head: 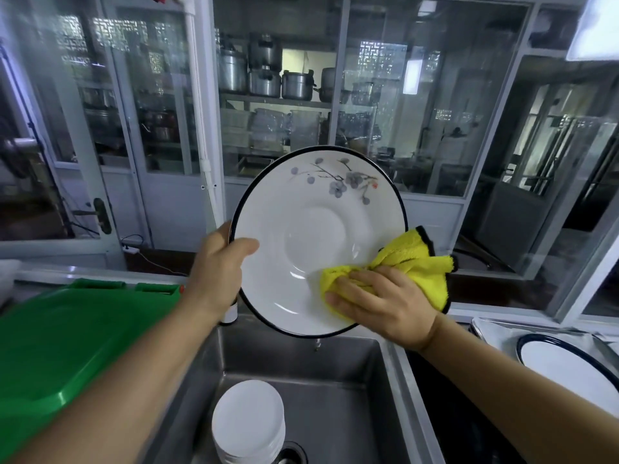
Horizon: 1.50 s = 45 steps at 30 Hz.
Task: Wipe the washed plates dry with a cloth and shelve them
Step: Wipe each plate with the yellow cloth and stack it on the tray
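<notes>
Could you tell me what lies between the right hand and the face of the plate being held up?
In the head view, the yellow cloth lies between them: the right hand presses it against the lower right of the plate, which the left hand grips by its rim.

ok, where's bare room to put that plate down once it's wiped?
Sink basin: bare steel right of the white plate stack, above the drain. Green lid on the left shows a broad bare top. Right tray is mostly taken by a rimmed plate. Left hand grips the floral plate; right hand presses the yellow cloth.
</notes>
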Motion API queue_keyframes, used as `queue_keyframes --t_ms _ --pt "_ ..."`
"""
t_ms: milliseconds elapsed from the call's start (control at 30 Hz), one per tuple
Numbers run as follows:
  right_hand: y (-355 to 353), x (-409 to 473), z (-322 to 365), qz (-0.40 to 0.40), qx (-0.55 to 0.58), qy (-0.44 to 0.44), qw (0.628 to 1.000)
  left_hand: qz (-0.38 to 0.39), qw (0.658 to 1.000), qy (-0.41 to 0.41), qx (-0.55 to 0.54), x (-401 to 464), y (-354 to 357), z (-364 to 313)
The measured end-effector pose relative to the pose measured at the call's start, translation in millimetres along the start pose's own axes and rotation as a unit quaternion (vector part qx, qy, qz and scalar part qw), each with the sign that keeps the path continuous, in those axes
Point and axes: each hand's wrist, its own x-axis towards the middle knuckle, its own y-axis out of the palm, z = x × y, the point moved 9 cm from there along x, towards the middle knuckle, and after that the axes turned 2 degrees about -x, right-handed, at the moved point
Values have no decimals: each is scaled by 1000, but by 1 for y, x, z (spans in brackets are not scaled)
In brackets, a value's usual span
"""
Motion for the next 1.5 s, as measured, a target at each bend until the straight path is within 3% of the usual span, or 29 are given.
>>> queue_keyframes --t_ms 100,300,500,667,767,933,1133,1333,1500 --pt "-2 2 -7 -8 -9 -10 1000 34 998 -33 33 19 -3 -9" --pt "3 17 0 9 -13 93 996 -119 989 -51 -72 -17 4 28" --pt "10 26 21 29 34 139 989 -169 981 -39 -84 -26 -7 44" --pt "20 12 15 117 104 111 981 -117 992 -10 -52 -21 -15 30" --pt "22 6 -12 142 88 124 978 -82 996 -12 -44 -20 -16 25" --pt "25 30 -59 122 38 226 966 -3 1000 -18 -8 -24 -1 28" --pt "41 62 -41 101 119 326 932 21 1000 2 -2 -28 15 27" --pt "46 70 35 105 245 236 935 5 999 37 36 -18 6 28" --pt "52 73 18 100 171 179 964 36 998 36 33 -21 6 30"
